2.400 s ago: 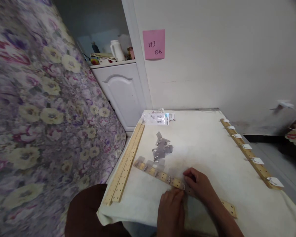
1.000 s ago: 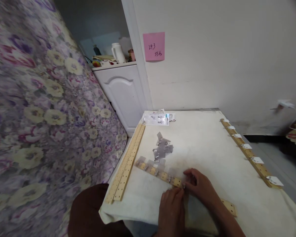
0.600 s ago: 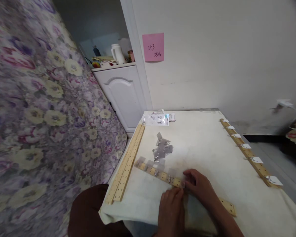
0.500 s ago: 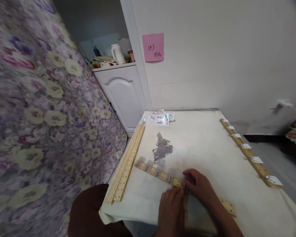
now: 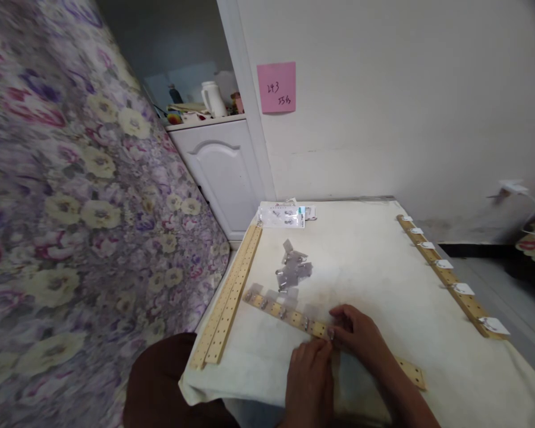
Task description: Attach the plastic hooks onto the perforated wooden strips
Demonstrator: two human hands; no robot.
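A perforated wooden strip (image 5: pixel 289 315) lies slantwise on the white cloth-covered table (image 5: pixel 374 261), with several small clear bags hung along its left part. My left hand (image 5: pixel 310 377) and my right hand (image 5: pixel 361 339) meet over the strip's middle. Both have fingers curled and pinched at one spot on the strip. What sits between the fingertips is too small to make out. A loose heap of small clear bags with metal pieces (image 5: pixel 293 270) lies just beyond the strip.
Two more perforated strips (image 5: pixel 229 294) lie along the table's left edge. Another strip with white tags (image 5: pixel 448 273) runs along the right side. Flat packets (image 5: pixel 283 215) rest at the far edge. A flowered mattress (image 5: pixel 71 190) leans at left; a white cabinet (image 5: pixel 223 166) stands behind.
The view has shifted slightly. Both hands stay pinched at the same spot on the strip, with only small finger movements.
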